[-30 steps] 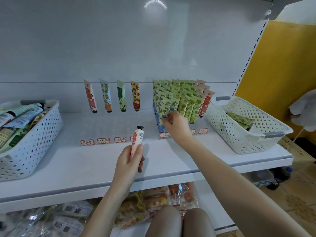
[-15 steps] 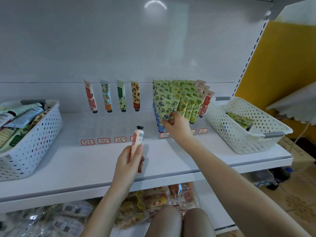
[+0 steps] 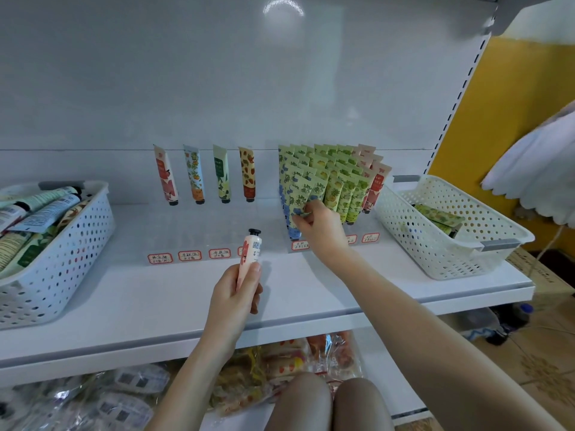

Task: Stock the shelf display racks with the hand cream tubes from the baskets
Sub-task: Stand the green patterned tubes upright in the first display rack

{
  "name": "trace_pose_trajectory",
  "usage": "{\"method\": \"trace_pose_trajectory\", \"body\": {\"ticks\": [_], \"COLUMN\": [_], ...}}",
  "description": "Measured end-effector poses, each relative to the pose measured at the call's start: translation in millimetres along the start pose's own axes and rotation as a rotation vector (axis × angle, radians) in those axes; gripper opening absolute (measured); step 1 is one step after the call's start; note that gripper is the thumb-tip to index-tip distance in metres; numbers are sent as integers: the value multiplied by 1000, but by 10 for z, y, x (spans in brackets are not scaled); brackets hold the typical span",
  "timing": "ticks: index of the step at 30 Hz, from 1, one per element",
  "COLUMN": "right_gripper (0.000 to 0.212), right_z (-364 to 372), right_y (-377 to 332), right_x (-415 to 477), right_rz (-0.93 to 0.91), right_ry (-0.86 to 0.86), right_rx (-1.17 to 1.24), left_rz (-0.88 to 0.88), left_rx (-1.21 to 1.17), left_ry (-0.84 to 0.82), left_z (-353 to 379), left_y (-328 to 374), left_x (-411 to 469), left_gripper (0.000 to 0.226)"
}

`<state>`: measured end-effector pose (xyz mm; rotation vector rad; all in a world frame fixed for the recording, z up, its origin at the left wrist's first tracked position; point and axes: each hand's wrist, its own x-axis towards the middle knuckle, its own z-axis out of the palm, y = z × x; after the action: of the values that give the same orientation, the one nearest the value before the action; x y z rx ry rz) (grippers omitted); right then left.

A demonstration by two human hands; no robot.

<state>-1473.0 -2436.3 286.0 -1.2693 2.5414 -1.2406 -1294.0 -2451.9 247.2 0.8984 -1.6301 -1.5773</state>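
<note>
A red-and-white hand cream tube point(image 3: 251, 255) is held upright, black cap uppermost, in the curled fingers of the left hand point(image 3: 231, 295) over the shelf point(image 3: 155, 303). Beyond it and to its right, a blue-flowered tube point(image 3: 300, 194) at the front of the packed rows of tubes point(image 3: 339, 178) is pinched by the right hand point(image 3: 322, 227). A white basket point(image 3: 71, 253) of tubes is seen well to the left of both hands, a second basket point(image 3: 413, 241) just right of the rows.

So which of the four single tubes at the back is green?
The third tube from the left, pale green with a dark label; the others are pink-red, blue-orange and yellow-red.
</note>
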Motion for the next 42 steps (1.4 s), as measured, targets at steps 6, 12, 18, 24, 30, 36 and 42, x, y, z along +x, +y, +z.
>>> {"method": "trace_pose_trajectory", "body": {"ticks": [6,12,18,24,30,36,42], "right_gripper": [27,30,27,26,31,40,20], "right_z": [17,33,21,13,-23,-99,-431], "right_y": [-12,-13,10,20,-1,4,-64], "right_x": [31,23,-31,-52,-97,-127,-251], "right_rz": [8,18,21,-2,2,57,74], "right_ry": [5,13,22,27,16,18,98], "right_rx": [-67,-52,2,-5,3,64,277], "left_rz": [5,2,-3,-6,-10,2,-6], "left_rx": [-6,-13,8,20,23,-1,-33], "left_ry": [-1,-4,-2,-4,-13,-40,-162], "left_z": [7,9,-8,-9,-7,-1,30], "left_y": [-1,-4,-22,-38,-17,82,253], "left_x": [4,8,11,21,3,-40,-58], "left_gripper": [24,24,25,27,28,26,13]}}
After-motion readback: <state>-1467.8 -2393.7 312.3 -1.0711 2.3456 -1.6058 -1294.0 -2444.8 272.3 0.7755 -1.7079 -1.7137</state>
